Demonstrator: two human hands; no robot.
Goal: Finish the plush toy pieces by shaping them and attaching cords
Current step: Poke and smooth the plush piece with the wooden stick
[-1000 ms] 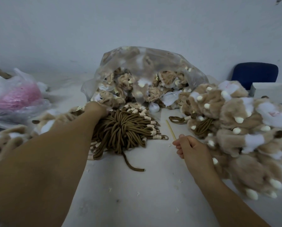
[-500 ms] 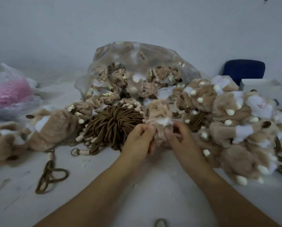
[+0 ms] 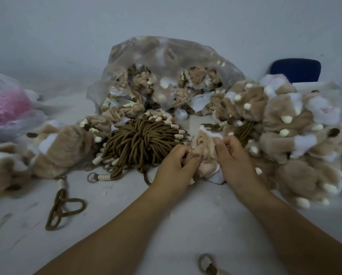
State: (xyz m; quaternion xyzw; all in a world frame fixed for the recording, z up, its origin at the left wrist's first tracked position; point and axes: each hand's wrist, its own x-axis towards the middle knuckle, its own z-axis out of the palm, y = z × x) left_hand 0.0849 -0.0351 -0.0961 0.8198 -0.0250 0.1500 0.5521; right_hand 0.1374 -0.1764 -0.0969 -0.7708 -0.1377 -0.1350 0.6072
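Two hands (image 3: 174,167) (image 3: 235,161), two bags (image 3: 166,54) (image 3: 7,116), one chair (image 3: 295,69)

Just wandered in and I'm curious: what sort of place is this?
Probably a small toy workshop: a bag of unfinished plush pieces, a cord bundle, and a pile of plush toys.

— Which piece is in play?
— A small crumpled tan and white plush piece (image 3: 202,149), limp, with pale backing cloth showing. The left hand (image 3: 173,167) and the right hand (image 3: 234,161) pinch it between them, low over the counter (image 3: 106,195).
— And the cords?
— A thick bundle of brown cords (image 3: 140,141) lies just left of it, the ends wrapped in cream thread and tipped with small rings. A single looped brown cord (image 3: 64,205) lies further left.
— The shaped ones?
— Fluffy tan plush paws with cream claws (image 3: 285,135) are heaped on the right. More tan plush pieces (image 3: 64,147) lie on the left, beside the looped cord's wrapped end.
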